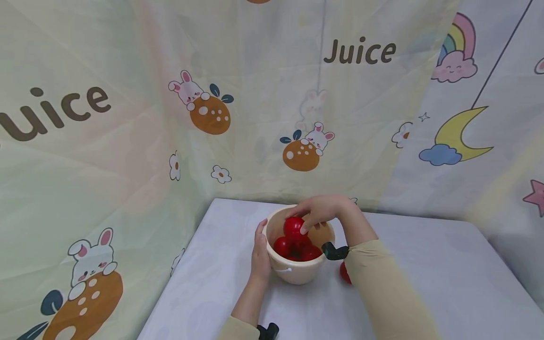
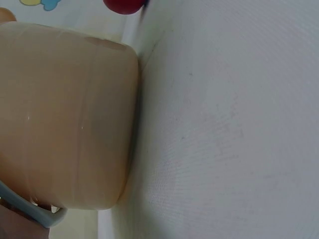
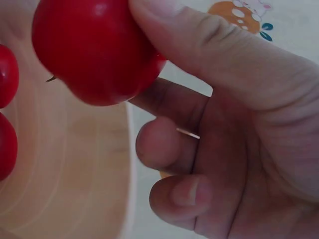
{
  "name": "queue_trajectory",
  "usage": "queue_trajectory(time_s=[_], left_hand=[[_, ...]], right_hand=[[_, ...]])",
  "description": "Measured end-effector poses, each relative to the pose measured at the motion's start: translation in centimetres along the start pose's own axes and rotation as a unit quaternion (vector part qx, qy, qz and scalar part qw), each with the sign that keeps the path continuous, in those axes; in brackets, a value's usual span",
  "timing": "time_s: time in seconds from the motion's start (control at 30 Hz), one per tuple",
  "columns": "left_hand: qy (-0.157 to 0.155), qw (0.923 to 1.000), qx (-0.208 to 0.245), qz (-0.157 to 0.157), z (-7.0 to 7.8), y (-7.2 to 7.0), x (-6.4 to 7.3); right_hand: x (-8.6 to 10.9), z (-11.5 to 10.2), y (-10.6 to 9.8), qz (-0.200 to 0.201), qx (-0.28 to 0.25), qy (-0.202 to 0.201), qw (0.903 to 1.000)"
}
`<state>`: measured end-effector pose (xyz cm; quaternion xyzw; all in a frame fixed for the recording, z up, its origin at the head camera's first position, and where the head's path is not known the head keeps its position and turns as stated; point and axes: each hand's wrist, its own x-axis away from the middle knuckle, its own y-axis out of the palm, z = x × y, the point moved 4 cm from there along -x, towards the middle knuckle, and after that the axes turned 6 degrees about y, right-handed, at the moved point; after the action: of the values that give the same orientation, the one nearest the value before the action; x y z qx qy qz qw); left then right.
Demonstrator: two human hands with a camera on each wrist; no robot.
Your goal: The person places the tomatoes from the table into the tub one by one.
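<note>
A cream bucket [image 1: 297, 272] stands upright on the table and contains several glossy red tomatoes [image 1: 310, 252]. Over its opening, my right hand [image 1: 325, 210] pinches a tomato [image 3: 97, 50] between thumb and fingers; a small stem shows on it in the right wrist view. The other fingers of that hand are curled below, around nothing. My left hand [image 1: 260, 255] lies along the bucket's left outer wall, fingers extended up to the rim. In the left wrist view the bucket's wall fills the left side, and a grey handle [image 2: 30, 206] crosses close to the hand.
Another red tomato [image 1: 346, 273] lies on the table right of the bucket, partly hidden by the right sleeve [image 1: 382, 283]. The white-covered table [image 1: 442, 269] reaches back to a printed curtain [image 1: 263, 85] that hangs close behind and at the left.
</note>
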<state>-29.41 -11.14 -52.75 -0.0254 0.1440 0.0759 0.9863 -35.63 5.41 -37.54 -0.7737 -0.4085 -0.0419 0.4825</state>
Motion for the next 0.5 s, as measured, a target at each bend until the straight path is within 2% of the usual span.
queue_trajectory(time_s=[0.23,0.4,0.5], left_hand=[[-0.020,0.9998,0.005,-0.003,1.0,0.0,0.3],[-0.023,0.9996,0.011,-0.009,2.7,-0.2,0.6],[-0.019,0.9998,0.006,-0.008,3.2,-0.3,0.8]], right_hand=[[-2.1,0.0,0.9,-0.037,0.039,0.019,0.9984],[-3.3,0.1,1.5,-0.065,0.021,0.020,0.9974],[-3.8,0.3,1.8,-0.073,0.011,0.022,0.9971]])
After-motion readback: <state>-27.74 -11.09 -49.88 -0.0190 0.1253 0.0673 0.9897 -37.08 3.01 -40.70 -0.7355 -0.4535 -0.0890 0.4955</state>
